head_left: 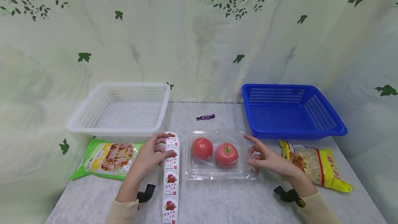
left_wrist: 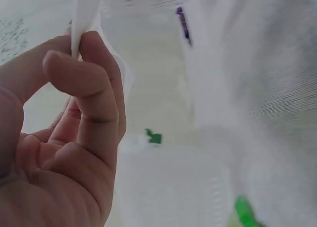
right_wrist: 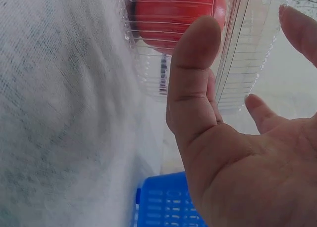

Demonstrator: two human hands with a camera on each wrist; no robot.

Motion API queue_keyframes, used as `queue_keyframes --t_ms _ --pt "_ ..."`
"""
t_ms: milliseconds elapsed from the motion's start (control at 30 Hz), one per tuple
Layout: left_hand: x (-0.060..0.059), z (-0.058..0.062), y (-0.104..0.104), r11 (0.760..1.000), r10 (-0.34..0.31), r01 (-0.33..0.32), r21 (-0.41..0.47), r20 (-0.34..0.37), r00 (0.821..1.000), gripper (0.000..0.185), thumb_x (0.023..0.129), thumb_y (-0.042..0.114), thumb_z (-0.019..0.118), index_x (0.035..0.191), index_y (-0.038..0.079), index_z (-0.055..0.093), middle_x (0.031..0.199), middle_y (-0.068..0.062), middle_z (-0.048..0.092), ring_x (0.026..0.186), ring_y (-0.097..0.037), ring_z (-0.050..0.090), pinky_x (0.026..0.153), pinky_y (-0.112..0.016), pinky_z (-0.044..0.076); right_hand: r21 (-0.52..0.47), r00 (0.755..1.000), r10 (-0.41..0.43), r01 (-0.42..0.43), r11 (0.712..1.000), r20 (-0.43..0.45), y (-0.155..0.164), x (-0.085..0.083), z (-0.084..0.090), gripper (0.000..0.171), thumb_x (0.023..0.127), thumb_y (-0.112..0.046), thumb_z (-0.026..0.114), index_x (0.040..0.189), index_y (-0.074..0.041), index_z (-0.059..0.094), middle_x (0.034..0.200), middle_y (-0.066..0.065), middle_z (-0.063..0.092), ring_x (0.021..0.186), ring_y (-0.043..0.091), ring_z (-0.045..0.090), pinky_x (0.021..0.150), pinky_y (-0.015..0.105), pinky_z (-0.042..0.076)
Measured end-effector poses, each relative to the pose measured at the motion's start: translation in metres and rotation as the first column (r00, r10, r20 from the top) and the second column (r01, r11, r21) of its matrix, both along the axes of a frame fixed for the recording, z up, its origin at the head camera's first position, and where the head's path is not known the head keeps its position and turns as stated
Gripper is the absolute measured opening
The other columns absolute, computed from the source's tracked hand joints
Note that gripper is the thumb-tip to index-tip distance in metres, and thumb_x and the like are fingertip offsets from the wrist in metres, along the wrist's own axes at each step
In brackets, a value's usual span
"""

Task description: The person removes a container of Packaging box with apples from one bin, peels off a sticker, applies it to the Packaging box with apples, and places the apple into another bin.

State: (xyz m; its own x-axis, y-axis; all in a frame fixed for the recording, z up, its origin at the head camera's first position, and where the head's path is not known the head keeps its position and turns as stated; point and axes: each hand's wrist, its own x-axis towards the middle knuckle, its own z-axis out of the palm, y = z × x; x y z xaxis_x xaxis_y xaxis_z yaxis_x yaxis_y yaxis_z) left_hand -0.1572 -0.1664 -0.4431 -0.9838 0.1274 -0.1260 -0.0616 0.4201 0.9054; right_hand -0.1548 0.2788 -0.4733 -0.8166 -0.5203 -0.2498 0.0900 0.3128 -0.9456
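Observation:
A long strip of white stickers (head_left: 171, 177) printed with red fruit runs toward the table's front edge. My left hand (head_left: 152, 151) pinches the strip near its far end; the left wrist view shows its white edge between thumb and fingers. To the right of it is a clear plastic clamshell box (head_left: 192, 172), its lid down over two red apples (head_left: 226, 155) (head_left: 202, 148). At the box's right side, my right hand (head_left: 264, 156) has its index finger and thumb stretched out along the wall. Whether the fingertips press on the plastic is hard to tell.
Behind stand a white basket (head_left: 149, 131) at left and a blue basket (head_left: 298, 134) at right. A purple-wrapped candy (head_left: 205, 117) lies behind the box. One green food bag (head_left: 109, 160) is beside my left arm, a yellow one (head_left: 314, 163) beyond my right.

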Motion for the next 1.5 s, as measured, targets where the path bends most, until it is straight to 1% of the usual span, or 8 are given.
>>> queue_keyframes --t_ms 233,433,567,767,1033,1167,1367,1500 --pt "0.009 0.037 0.008 0.993 -0.069 0.069 0.095 -0.01 0.998 0.072 0.091 0.013 0.085 0.151 0.018 0.046 0.149 -0.011 0.056 0.063 -0.01 0.056 0.055 -0.027 0.051 0.172 0.988 -0.041 0.067 0.983 -0.147 0.009 0.01 0.016 0.087 0.107 -0.028 0.066 0.171 -0.029 0.008 0.129 0.025 0.043 0.088 0.028 0.065 0.064 0.033 0.058" --pt "0.01 0.058 0.029 0.985 -0.134 0.143 0.094 -0.092 0.987 0.072 0.09 0.013 0.085 0.15 0.024 0.047 0.155 -0.007 0.052 0.061 -0.01 0.056 0.05 -0.025 0.046 0.301 0.901 -0.079 0.224 0.927 -0.427 -0.001 0.015 0.045 0.081 0.104 -0.032 0.07 0.169 -0.021 0.023 0.12 0.015 0.055 0.087 0.015 0.064 0.068 0.027 0.055" --pt "0.007 0.066 0.046 0.975 -0.181 0.191 0.11 -0.099 0.979 0.074 0.09 0.011 0.084 0.151 0.028 0.045 0.159 -0.003 0.049 0.063 -0.013 0.061 0.051 -0.024 0.046 0.238 0.86 -0.105 0.252 0.938 -0.499 -0.019 0.013 0.062 0.073 0.105 -0.029 0.069 0.167 -0.025 0.03 0.118 0.01 0.057 0.091 0.013 0.063 0.072 0.025 0.057" --pt "0.008 0.076 0.069 0.953 -0.249 0.263 0.151 -0.106 0.963 0.077 0.091 0.007 0.082 0.153 0.028 0.042 0.16 0.0 0.049 0.058 -0.015 0.06 0.052 -0.023 0.046 0.028 0.842 -0.207 0.254 0.967 -0.498 -0.054 0.007 0.087 0.063 0.106 -0.017 0.067 0.162 -0.023 0.038 0.121 0.017 0.059 0.095 0.017 0.066 0.073 0.029 0.062" --pt "0.013 0.083 0.098 0.911 -0.322 0.34 0.235 -0.111 0.94 0.08 0.091 0.005 0.083 0.156 0.023 0.04 0.161 -0.004 0.048 0.065 -0.013 0.063 0.053 -0.028 0.055 -0.179 0.889 -0.309 0.261 0.949 -0.338 -0.1 -0.006 0.107 0.057 0.107 -0.019 0.065 0.158 -0.02 0.041 0.113 0.018 0.067 0.089 0.026 0.071 0.074 0.035 0.066" --pt "0.014 0.08 0.108 0.901 -0.347 0.359 0.244 -0.092 0.933 0.08 0.092 0.005 0.082 0.157 0.022 0.039 0.152 -0.01 0.057 0.064 -0.013 0.061 0.054 -0.027 0.053 -0.259 0.892 -0.346 0.275 0.926 -0.289 -0.11 -0.008 0.107 0.058 0.104 -0.012 0.068 0.157 -0.02 0.043 0.102 0.014 0.066 0.082 0.021 0.069 0.072 0.035 0.065" --pt "0.007 0.072 0.113 0.911 -0.296 0.311 0.269 -0.096 0.95 0.074 0.095 0.007 0.079 0.157 0.024 0.04 0.147 -0.006 0.06 0.081 -0.016 0.07 0.06 -0.031 0.059 -0.25 0.865 -0.407 0.341 0.906 -0.293 -0.113 -0.01 0.099 0.052 0.103 -0.011 0.069 0.15 -0.023 0.052 0.097 0.011 0.063 0.08 0.02 0.065 0.072 0.028 0.061" --pt "-0.002 0.062 0.11 0.922 -0.247 0.253 0.292 -0.058 0.967 0.058 0.099 0.009 0.074 0.151 0.02 0.049 0.121 -0.01 0.072 0.087 -0.018 0.072 0.07 -0.039 0.063 -0.254 0.864 -0.419 0.355 0.9 -0.278 -0.113 -0.014 0.093 0.048 0.103 -0.012 0.069 0.148 -0.023 0.054 0.096 0.01 0.062 0.079 0.02 0.064 0.071 0.028 0.061"
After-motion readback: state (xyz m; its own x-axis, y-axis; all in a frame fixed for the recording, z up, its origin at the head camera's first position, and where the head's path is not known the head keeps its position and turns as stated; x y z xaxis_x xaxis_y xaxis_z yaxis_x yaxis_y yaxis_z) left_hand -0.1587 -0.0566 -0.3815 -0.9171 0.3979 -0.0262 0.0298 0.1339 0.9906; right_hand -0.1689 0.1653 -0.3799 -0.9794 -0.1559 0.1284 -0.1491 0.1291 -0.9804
